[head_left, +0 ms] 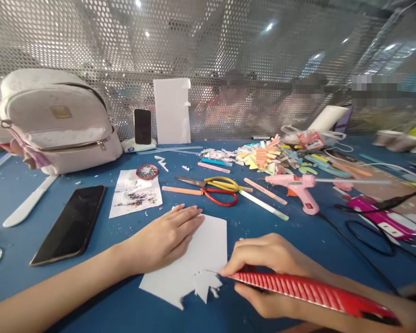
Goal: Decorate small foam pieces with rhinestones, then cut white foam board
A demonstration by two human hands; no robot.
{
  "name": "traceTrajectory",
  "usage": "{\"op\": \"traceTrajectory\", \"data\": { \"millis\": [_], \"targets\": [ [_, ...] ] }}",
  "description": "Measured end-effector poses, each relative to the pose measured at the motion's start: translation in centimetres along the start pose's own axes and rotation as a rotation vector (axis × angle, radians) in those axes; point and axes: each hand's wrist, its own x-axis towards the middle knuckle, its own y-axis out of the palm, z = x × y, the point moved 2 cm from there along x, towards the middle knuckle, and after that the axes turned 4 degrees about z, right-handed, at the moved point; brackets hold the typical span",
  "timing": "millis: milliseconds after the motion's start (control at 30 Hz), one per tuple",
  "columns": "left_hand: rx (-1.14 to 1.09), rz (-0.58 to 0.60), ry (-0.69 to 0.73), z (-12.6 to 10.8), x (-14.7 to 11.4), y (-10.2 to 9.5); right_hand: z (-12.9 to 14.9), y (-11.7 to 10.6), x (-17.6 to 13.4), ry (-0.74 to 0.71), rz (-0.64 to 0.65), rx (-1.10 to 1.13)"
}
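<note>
My left hand (pixel 169 237) lies flat on a white sheet of foam board or thick card (pixel 211 240), fingers stretched toward its far edge. In my right hand (pixel 270 259) is a red utility knife (pixel 298 290) with a ribbed handle, gripped like a pen. Its tip meets the sheet near the right edge, by a jagged, star-like cut-out part (pixel 205 283) at the near side. Whether that part is still joined to the sheet, I cannot tell. Just beyond the sheet rest scissors (pixel 222 186) with one yellow and one red handle.
A dark phone (pixel 69 224) and a white plastic knife (pixel 30 201) lie left, before a pale backpack (pixel 57 122). Right are a pink glue gun (pixel 300 182), its trailing cord and a magenta power strip (pixel 384 217). Markers and a pile of coloured scraps (pixel 263 155) sit farther back.
</note>
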Motion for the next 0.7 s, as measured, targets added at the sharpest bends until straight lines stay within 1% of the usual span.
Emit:
{"op": "traceTrajectory", "data": {
  "millis": [100,167,267,333,367,400,433,467,500,533,600,667,700],
  "targets": [
    [-0.011,-0.023,0.001,-0.2,-0.1,-0.1,-0.1,-0.8,-0.8,0.041,-0.026,0.074],
    [-0.024,-0.075,-0.001,-0.3,-0.2,-0.2,-0.2,-1.9,-1.3,0.120,-0.093,0.115],
    [-0.028,-0.223,-0.053,-0.5,-0.4,-0.6,-0.5,-4.2,-2.0,0.167,-0.239,0.135],
    [-0.024,-0.347,-0.135,-0.2,-0.5,-1.3,-1.1,-5.4,-2.3,0.177,-0.284,0.135],
    [-0.033,-0.398,-0.190,0.0,-0.6,-1.8,-1.5,-5.7,-2.3,0.207,-0.239,0.136],
    [-0.060,-0.436,-0.255,0.4,-0.6,-2.3,-2.0,-5.8,-2.3,0.272,-0.181,0.112],
    [-0.115,-0.462,-0.329,0.9,-0.6,-2.9,-2.7,-5.8,-2.3,0.368,-0.120,0.061],
    [-0.195,-0.471,-0.405,1.6,-0.6,-3.5,-3.3,-5.7,-2.2,0.454,-0.082,-0.007],
    [-0.301,-0.475,-0.483,2.2,-0.7,-4.2,-3.8,-5.6,-2.0,0.506,-0.071,-0.103],
    [-0.421,-0.471,-0.541,2.9,-0.7,-4.7,-4.1,-5.5,-1.6,0.526,-0.068,-0.218],
    [-0.512,-0.451,-0.591,3.8,-0.9,-5.8,-4.3,-5.3,-0.8,0.529,-0.038,-0.392],
    [-0.601,-0.405,-0.632,4.3,-1.1,-6.4,-3.9,-5.1,0.2,0.482,-0.040,-0.502],
    [-0.655,-0.380,-0.650,4.3,-1.3,-6.6,-3.4,-5.1,0.7,0.444,-0.069,-0.529]
  ]
}}
